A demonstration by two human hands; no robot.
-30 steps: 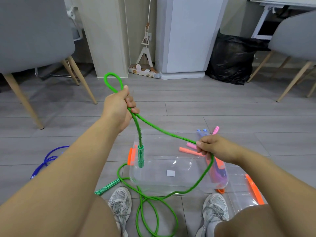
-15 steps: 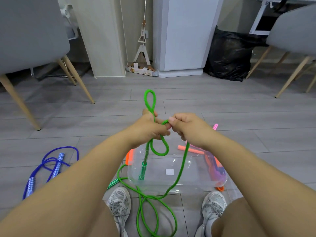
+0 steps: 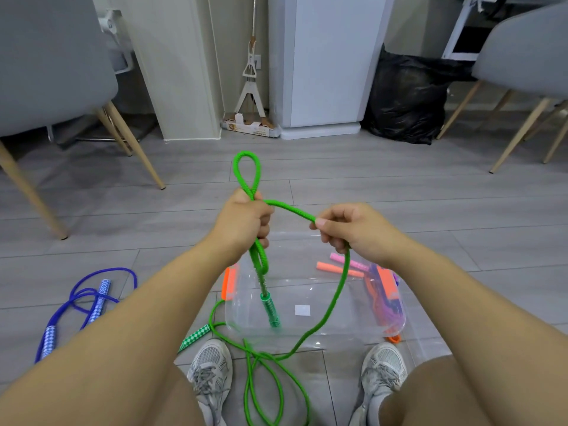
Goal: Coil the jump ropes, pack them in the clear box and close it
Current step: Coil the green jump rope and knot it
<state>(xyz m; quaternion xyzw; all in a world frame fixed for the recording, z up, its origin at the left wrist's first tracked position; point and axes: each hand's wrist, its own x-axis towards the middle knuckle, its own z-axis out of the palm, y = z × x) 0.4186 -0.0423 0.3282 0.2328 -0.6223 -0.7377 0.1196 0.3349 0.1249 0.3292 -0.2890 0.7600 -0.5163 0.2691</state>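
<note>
**A:** Where does the green rope lie?

**B:** Mostly above the clear box. The left hand grips the gathered turns in a closed fist above the left part of the box. One loop stands up from the fist, and a green handle hangs straight down over the box. So the long axis of the bundle is upright.

**A:** And the free part?

**B:** It runs sideways to the right hand, which pinches it with curled fingers above the right part of the box. Then it falls to the floor on the near side of the box.

**A:** Which hand is nearer to the slack?

**B:** The right one. I think it must carry the next turn across to the left fist, which serves as the anchor.
</note>
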